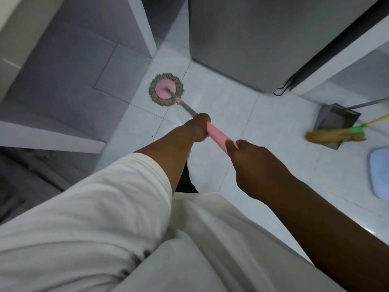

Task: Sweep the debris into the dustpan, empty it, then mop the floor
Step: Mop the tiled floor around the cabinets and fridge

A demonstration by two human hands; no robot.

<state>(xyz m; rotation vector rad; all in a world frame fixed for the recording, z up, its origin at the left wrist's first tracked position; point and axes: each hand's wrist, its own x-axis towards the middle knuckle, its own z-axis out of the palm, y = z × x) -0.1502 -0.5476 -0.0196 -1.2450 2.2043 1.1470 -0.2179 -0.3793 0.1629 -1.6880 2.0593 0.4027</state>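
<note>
— What fills most of our view?
— The pale tiled floor (pixel 231 106), and below it our white shirt (pixel 84 228), which hides our body and the tiles beneath us. Blur softens every edge.
— And the big grey unit (pixel 242 39) ahead?
— The frame cuts off its top, so we cannot tell what it is. White partitions (pixel 143 28) stand to its left, with shadowed floor between them.
— Our hands?
— Both hold the mop (pixel 166 89). Our left hand (pixel 200 129) is curled tight round the far end of the pink grip, where the metal pole begins. Our right hand (pixel 250 165) wraps the near end. We see mostly its back, so its fingers are largely hidden.
— Where does the mop sit?
— Its round head, a pink disc ringed with grey-brown strands, lies flat on the floor near the foot of a partition, ahead of our left hand.
— The dustpan (pixel 334 119)?
— It is on the floor at the right, well apart from the mop. The broom (pixel 334 136) lies with its bristles across the pan's mouth, covering whatever is inside. Both long handles run out of frame.
— Smaller things?
— A blue object (pixel 381 173) sits at the right edge, only partly in view, and we cannot name it. A black cable (pixel 284 87) hangs at the grey unit's corner, its upper end hidden.
</note>
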